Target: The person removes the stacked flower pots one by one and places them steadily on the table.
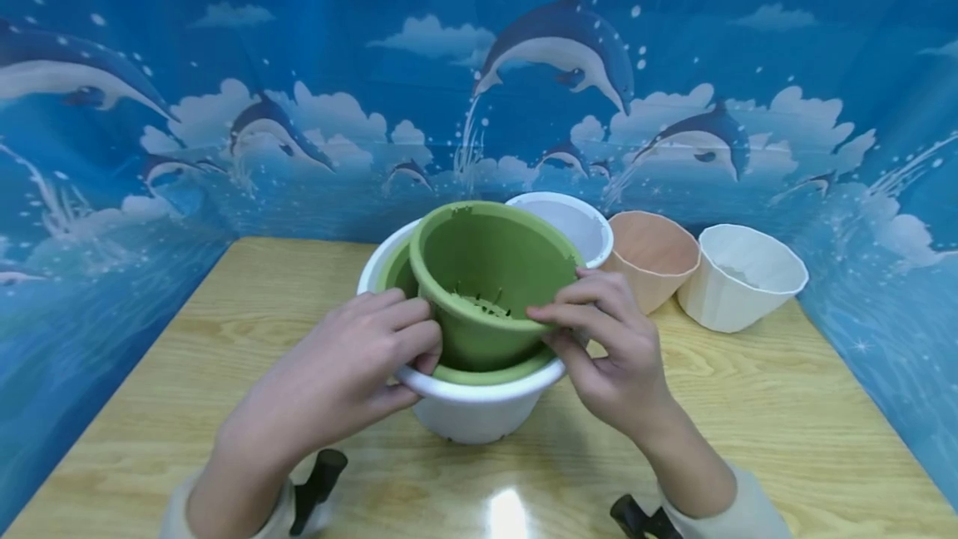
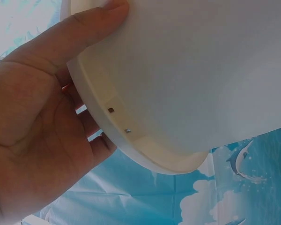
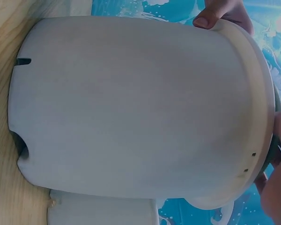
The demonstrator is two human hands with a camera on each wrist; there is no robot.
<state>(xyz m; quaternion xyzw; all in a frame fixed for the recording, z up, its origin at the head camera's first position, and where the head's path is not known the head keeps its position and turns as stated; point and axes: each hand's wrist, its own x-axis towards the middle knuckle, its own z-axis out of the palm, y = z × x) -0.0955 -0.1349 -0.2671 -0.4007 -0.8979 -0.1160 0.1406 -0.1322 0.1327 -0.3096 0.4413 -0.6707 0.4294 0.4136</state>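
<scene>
A white flowerpot (image 1: 479,418) stands on the table with green flowerpots nested in it. The upper green flowerpot (image 1: 479,343) sits tilted, raised above the rim of another green flowerpot (image 1: 490,376). My left hand (image 1: 359,352) grips the white pot's rim at the left, thumb under the rim on the outer wall and fingers over the top. My right hand (image 1: 614,339) pinches the upper green pot's rim at its right front, thumb below and fingers on top. Slots show in the white pot's foot in the right wrist view, where the left thumb (image 3: 203,22) presses its wall.
Behind the nested pots stands another white pot (image 1: 565,223). To its right are a peach faceted pot (image 1: 647,281) and a cream faceted pot (image 1: 722,302). The wooden table (image 1: 748,422) meets a blue dolphin-print curtain (image 1: 359,48) at the back and sides.
</scene>
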